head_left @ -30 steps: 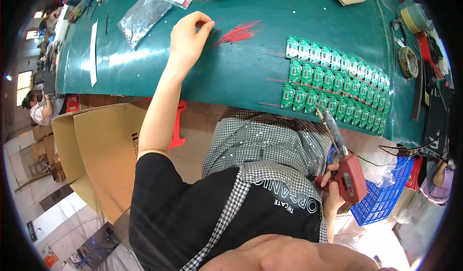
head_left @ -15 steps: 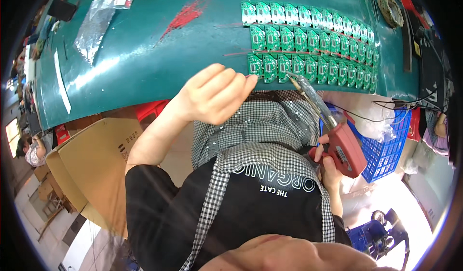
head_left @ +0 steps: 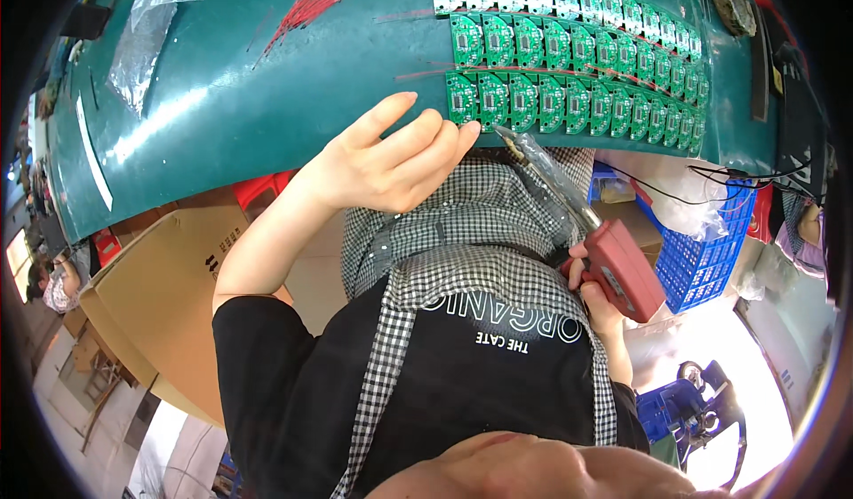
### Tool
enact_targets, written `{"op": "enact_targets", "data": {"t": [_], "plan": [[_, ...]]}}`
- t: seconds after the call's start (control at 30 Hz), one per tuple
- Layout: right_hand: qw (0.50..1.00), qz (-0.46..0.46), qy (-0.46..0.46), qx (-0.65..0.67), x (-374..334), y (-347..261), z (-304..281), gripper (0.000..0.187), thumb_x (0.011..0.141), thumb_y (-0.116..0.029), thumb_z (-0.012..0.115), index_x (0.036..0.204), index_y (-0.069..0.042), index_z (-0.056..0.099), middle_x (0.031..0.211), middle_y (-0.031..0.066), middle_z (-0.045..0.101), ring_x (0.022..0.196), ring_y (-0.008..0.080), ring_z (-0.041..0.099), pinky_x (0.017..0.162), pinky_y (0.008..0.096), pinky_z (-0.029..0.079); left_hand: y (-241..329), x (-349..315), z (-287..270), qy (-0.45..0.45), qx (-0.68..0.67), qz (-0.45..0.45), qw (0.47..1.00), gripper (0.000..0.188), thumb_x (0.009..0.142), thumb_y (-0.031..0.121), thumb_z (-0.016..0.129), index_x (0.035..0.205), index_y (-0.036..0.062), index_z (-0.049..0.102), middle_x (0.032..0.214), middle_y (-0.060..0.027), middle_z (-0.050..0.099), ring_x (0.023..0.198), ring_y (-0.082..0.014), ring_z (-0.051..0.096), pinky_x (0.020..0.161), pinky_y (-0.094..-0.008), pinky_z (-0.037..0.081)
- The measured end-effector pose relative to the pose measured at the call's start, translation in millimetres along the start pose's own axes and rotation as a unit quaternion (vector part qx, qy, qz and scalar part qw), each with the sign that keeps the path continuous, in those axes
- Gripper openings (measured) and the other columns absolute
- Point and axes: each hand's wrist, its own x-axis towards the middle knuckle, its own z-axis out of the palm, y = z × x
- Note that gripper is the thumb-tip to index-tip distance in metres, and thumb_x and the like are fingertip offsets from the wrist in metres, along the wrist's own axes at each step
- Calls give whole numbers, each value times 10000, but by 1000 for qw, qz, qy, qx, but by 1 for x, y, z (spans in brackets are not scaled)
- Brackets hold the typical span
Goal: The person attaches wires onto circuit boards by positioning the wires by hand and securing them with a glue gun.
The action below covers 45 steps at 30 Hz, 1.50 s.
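Observation:
My right hand [head_left: 597,299] is wrapped round the red handle of a soldering gun [head_left: 622,268]. Its metal barrel slants up and to the left, and the pointed tip sits at the near edge of the closest row of green circuit boards [head_left: 492,101]. Just left of that tip, my left hand [head_left: 395,157] reaches in with its fingertips pinched together at the near edge of the leftmost boards. Whatever the pinch holds is too small to make out. Another finger of this hand is raised apart. Thin red wires [head_left: 425,74] lie along the rows.
A bundle of red wires [head_left: 306,10] lies on the green table [head_left: 222,81], with a clear plastic bag [head_left: 142,59] farther left. A roll of tape [head_left: 732,6] is at far right. Below the table stand a cardboard box [head_left: 151,295] and a blue crate [head_left: 711,259].
The soldering gun's tip has moved left, close to my left fingertips. One finger of my left hand has lifted away from the others. The boards sit slightly higher in view.

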Motion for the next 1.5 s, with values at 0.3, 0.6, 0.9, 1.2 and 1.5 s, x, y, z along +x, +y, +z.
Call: {"op": "enact_targets", "data": {"t": [0.3, 0.6, 0.9, 1.2, 1.5], "plan": [[1000, 9, 15, -21, -1, -2, 3, 315, 616, -11, 669, 930, -25, 651, 860, 79, 656, 766, 215, 625, 718, 299, 483, 2, -4, 0, -15, 18, 5, 1000, 250, 731, 121, 611, 963, 129, 706, 867, 35, 529, 791, -104, 541, 898, -386, 420], [997, -41, -58, -27, -1, 9, -7, 484, 675, -120, 700, 1110, 39, 560, 832, 82, 653, 741, 187, 634, 708, 301, 492, 2, -5, 0, -12, 15, 2, 1000, 250, 730, 116, 608, 960, 127, 703, 848, 38, 537, 789, -102, 543, 918, -392, 410], [984, -120, -43, -127, -3, 20, -13, 502, 650, -133, 748, 1103, 11, 586, 1045, 146, 631, 861, 275, 649, 754, 348, 511, 2, -5, 0, -10, 18, 1, 1000, 237, 726, 119, 610, 944, 127, 703, 845, 39, 539, 788, -102, 544, 922, -394, 407], [985, -64, -27, -159, -2, 5, -5, 372, 606, -27, 699, 974, -20, 641, 964, 108, 650, 842, 260, 647, 736, 335, 508, 3, -4, -1, -13, 16, 0, 1000, 234, 730, 120, 611, 946, 124, 701, 849, 37, 537, 790, -102, 543, 920, -391, 408], [991, -58, -32, -113, -2, 8, -6, 375, 640, 1, 684, 1009, -7, 623, 796, 64, 660, 734, 210, 657, 715, 300, 506, 2, -4, 0, -12, 15, 2, 1000, 236, 729, 118, 610, 947, 124, 703, 852, 37, 534, 790, -104, 544, 907, -387, 416]]}}
